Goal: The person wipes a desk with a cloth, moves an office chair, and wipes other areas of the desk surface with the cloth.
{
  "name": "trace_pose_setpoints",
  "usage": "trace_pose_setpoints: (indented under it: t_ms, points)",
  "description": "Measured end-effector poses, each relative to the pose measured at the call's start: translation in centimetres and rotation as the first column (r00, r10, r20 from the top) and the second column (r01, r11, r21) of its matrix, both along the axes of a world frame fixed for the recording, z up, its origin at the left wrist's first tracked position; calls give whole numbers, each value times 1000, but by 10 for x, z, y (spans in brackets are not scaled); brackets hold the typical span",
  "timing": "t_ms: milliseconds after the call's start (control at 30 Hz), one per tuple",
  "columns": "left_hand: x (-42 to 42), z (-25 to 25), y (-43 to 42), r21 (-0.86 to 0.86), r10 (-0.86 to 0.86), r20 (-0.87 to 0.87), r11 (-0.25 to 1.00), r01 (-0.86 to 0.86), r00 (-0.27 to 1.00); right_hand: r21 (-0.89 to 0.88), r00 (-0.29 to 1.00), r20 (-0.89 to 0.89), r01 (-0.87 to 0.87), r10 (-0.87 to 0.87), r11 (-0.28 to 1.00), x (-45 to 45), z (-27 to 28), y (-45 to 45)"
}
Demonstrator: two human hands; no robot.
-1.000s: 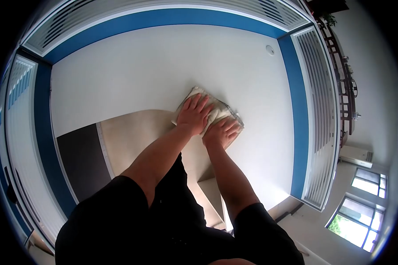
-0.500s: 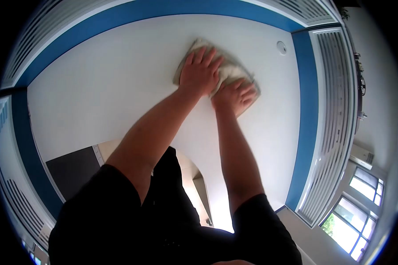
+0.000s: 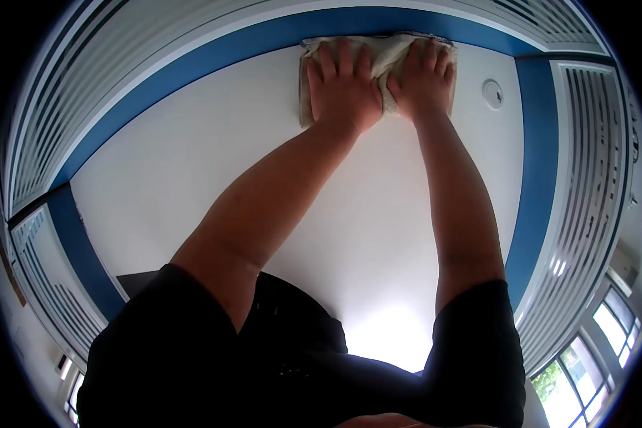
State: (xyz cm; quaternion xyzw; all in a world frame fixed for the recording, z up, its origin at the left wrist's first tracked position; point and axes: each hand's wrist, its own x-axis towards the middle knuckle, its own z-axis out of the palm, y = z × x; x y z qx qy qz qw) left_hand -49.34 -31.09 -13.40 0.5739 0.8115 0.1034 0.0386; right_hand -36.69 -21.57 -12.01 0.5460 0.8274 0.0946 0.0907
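Both hands lie flat on a beige cloth [image 3: 386, 63] at the far edge of a white desk surface [image 3: 364, 192]. My left hand [image 3: 344, 89] presses on the cloth's left part with its fingers spread. On the right part rests my right hand [image 3: 424, 82], its fingers apart too. The cloth is bunched between the two hands, and its far edge overlaps the blue border [image 3: 264, 34]. Both arms are stretched out forward.
White slatted panels [image 3: 585, 185] stand around the desk behind the blue border. A round white cap [image 3: 492, 93] is set in the surface right of the cloth. Windows [image 3: 571, 381] show at the lower right.
Both hands and the cloth have moved away from the body, from the middle of the white surface to its far edge. The hands have stayed on the cloth, and the view has shifted forward.
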Motion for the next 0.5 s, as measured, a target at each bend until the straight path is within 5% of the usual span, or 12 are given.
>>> trace_pose_setpoints:
  t_ms: [200,367,500]
  points:
    - [2,6,1,-86,-13,110,996,23,994,46,999,-30,18,-16,999,6,-15,5]
    - [-3,-20,-8,155,-35,59,988,26,998,170,999,-29,18,-13,985,1,-32,-12]
    - [-25,-18,-70,106,-48,98,994,37,994,128,993,-90,85,-74,988,-15,-39,-74]
